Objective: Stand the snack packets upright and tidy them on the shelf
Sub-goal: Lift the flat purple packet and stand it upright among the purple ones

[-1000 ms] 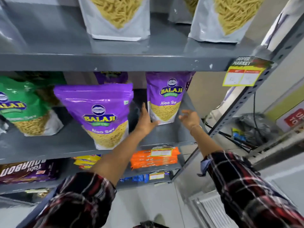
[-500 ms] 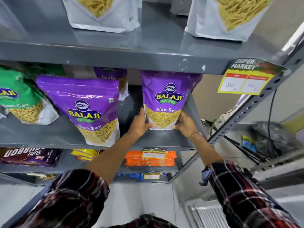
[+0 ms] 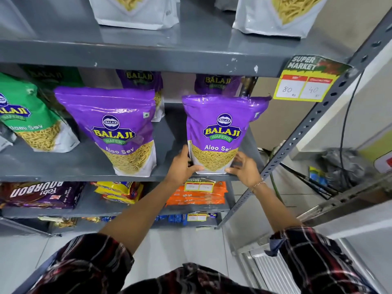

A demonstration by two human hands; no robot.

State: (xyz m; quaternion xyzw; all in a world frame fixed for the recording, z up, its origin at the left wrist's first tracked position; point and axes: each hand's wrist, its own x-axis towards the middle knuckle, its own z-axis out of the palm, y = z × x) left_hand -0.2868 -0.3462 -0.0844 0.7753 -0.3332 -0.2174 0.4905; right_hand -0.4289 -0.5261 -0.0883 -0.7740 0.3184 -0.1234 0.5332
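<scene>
A purple Aloo Sev packet [image 3: 220, 132] stands upright at the front right of the grey middle shelf [image 3: 63, 166]. My left hand [image 3: 180, 166] grips its lower left corner and my right hand [image 3: 244, 168] grips its lower right corner. A second purple Aloo Sev packet [image 3: 118, 128] stands upright to its left, untouched. Two more purple packets [image 3: 140, 79] [image 3: 216, 83] stand behind, mostly hidden. A green sev packet [image 3: 29, 115] leans at the far left.
White sev packets [image 3: 135, 11] [image 3: 280, 15] stand on the shelf above. A yellow price tag [image 3: 305, 83] hangs at the right upright. Biscuit packs [image 3: 195, 194] and a Bourbon pack [image 3: 42, 194] lie on the lower shelf. Cables and bags [image 3: 343, 164] sit at the right.
My hands have closed on the right purple packet's bottom corners and drawn it forward to the shelf's front edge. The view has shifted closer.
</scene>
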